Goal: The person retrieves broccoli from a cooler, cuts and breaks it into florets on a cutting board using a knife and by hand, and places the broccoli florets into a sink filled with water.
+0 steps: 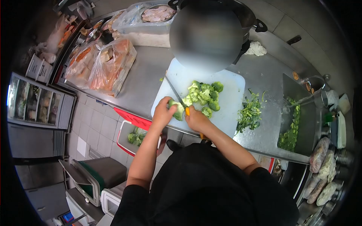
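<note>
The left hand (164,112) grasps a broccoli chunk (177,110) near the front edge of the cutting board (232,81). The knife (175,91) is close to its fingers; if the chunk rolls, the blade could slip and cut them. The right hand (197,119) grips the knife's handle. Counting from left: one held chunk, one knife, one loose group of broccoli pieces (204,94), overlapping, so their exact number cannot be told, and one leaf pile (249,113).
</note>
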Available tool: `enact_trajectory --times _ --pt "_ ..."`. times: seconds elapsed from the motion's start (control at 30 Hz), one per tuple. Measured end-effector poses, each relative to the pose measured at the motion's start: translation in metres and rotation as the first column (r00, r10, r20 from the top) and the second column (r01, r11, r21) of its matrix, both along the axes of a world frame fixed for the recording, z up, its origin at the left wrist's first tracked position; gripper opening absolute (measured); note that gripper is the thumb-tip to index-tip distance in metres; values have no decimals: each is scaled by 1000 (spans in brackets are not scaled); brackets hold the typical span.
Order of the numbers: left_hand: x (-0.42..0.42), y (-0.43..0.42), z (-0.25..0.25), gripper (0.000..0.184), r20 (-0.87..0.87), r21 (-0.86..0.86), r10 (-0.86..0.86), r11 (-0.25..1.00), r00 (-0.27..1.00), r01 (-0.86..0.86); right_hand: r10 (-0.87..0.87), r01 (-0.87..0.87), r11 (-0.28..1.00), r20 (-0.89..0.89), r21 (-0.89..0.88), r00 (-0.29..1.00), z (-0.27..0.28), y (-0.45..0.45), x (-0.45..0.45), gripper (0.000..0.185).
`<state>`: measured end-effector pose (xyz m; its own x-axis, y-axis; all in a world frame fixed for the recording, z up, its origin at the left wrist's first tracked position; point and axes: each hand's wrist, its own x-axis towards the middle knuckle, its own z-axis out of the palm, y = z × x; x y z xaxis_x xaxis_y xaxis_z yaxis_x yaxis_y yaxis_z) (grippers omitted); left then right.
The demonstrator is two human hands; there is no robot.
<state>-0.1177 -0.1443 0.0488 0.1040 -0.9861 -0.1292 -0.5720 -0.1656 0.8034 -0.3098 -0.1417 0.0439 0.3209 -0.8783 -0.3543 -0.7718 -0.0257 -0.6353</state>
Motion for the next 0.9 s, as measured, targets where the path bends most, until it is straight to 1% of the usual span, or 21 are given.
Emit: enact_trajectory --times 0.03,0.07,0.1,0.13,0.2,0.23,0.3,0.33,0.37,0.4,0.43,0.5,0.53,0.6,0.63,0.67,0.7,0.73,0.77,0.83,0.9 --pt "0 -1 6 35 -168 205 77 978 983 -42 22 -23 1000 25 11 999 -1 -1 -5 39" --pt "-1 1 12 35 -268 204 141 975 953 -87 41 -42 999 51 21 998 -1 -1 -11 39" --pt "1 -1 9 35 -270 195 125 978 955 -73 27 -27 1000 50 12 998 5 1 -19 39" --pt "8 -3 0 37 -125 -31 38 999 991 -42 -4 5 1000 98 -12 995 16 10 -30 39" --pt "21 -14 -14 42 162 -412 -81 900 983 142 -62 68 997 135 -44 989 42 29 -59 38" --pt "15 -20 -9 42 160 -416 -96 896 983 155 -76 84 995 133 -48 988 51 37 -76 38" --pt "3 -28 12 40 273 -465 16 877 962 118 -204 212 976 120 -52 972 60 50 -109 38" --pt "-14 -33 25 38 278 -496 30 860 960 117 -218 226 973 121 -52 968 57 54 -125 38" --pt "-34 -40 38 38 279 -497 16 858 960 131 -293 296 954 71 -40 954 53 57 -141 38" --pt "-57 -49 49 39 324 -413 -63 888 944 201 -365 365 930 21 -31 931 47 60 -154 39" --pt "-82 -59 56 39 363 -324 -143 907 921 269 -379 379 925 23 -34 925 42 62 -163 39" --pt "-136 -74 62 42 498 -371 -185 837 847 401 -409 403 912 -79 -75 909 25 66 -181 39" --pt "-158 -80 60 42 501 -371 -196 831 843 414 -412 414 909 -38 42 910 11 64 -191 38" --pt "-193 -96 46 42 741 -191 -248 813 623 551 -412 412 911 18 25 911 -11 68 -205 35" --pt "-199 -107 34 42 745 -191 -252 806 617 560 -397 397 918 68 11 915 -8 69 -209 33" --pt "-199 -118 22 41 723 -156 -300 806 622 571 -429 420 903 126 87 895 -5 73 -214 30" --pt "-198 -127 16 39 701 -119 -350 802 622 585 -444 435 896 134 90 886 5 76 -217 30" --pt "-193 -129 20 26 571 -172 -439 762 693 624 -487 441 867 207 233 848 14 78 -221 30" --pt "-191 -128 22 26 575 -160 -457 751 679 641 -536 425 823 269 377 800 16 81 -225 31" --pt "-187 -118 30 17 108 -55 -642 758 759 650 -558 435 812 299 389 774 13 86 -230 32" --pt "-184 -111 22 17 162 -46 -676 723 719 690 -513 450 845 201 288 834 15 86 -228 45"
